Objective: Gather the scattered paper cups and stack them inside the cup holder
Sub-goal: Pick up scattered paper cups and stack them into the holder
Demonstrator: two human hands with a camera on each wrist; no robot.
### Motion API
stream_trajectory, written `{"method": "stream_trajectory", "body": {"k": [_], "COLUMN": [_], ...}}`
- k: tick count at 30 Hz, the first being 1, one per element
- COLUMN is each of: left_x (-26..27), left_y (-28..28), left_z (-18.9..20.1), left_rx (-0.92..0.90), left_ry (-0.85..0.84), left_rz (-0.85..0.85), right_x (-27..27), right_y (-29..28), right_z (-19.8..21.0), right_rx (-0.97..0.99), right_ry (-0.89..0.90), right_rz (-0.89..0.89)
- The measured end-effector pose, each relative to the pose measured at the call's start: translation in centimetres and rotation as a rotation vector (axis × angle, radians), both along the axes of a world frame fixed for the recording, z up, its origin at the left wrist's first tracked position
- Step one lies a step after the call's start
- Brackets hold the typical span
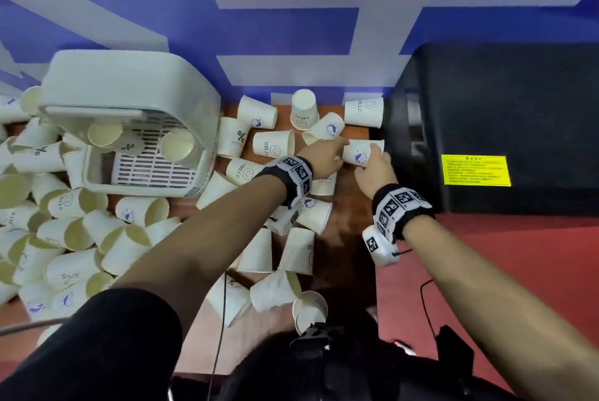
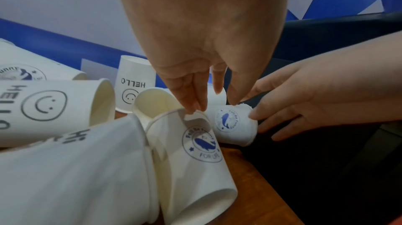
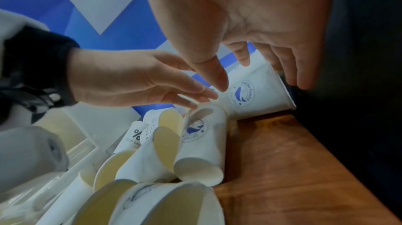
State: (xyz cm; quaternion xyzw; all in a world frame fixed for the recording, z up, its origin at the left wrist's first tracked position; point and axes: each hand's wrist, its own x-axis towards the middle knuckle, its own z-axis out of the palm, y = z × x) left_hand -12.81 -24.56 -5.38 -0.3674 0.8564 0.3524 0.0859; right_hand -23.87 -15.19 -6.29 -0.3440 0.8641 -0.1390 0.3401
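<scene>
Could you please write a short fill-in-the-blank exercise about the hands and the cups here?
1. Both hands reach for a cup printed with a blue ____.
2. That cup lies on its ____.
3. The yellow label is stuck on a ____ box.
4. The white cup holder stands to the person's ____.

Missing: whale; side; black; left

Your head camera is looking steeply down from above, taking in both forearms, the counter [image 1: 353,235], the cup holder [image 1: 129,102] at left and the black box [image 1: 499,128] at right. Your left wrist camera is sitting close behind the left hand [image 2: 195,53], facing along its fingers toward the blue and white wall [image 2: 65,13]. Your right wrist camera is looking past the right hand [image 3: 250,22] from just as near. All three views are sharing the whale-print cup [image 1: 361,154] [image 2: 230,122] [image 3: 250,94] lying between your hands.
</scene>
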Motion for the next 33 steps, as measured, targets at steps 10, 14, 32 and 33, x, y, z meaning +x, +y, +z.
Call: {"method": "stream_trajectory", "body": {"k": [10,14,32,33], "left_x": [-2.1,-2.0,9.0,10.0], "left_y": [-1.3,-1.1,-1.8,-1.6], "left_z": [-1.6,-1.8,6.3,6.6], "left_rx": [0.048,0.076,-0.164,-0.164], "left_ry": [0.02,0.077,0.468,0.488], "left_rz": [0.093,0.13,0.563,0.583], "right_x": [-0.2,-0.2,7.9,8.7], "right_y": [-1.4,-1.2,-4.3,-4.2], "right_z": [-1.9,-1.9,6.5,7.0], "right_rx": [-0.023,-0.041,-0.354,-0.362], "right_ry": [-0.062,-0.082,-0.133,-0.135], "right_rz": [-0.057,-0.104,0.175,0.196]}}
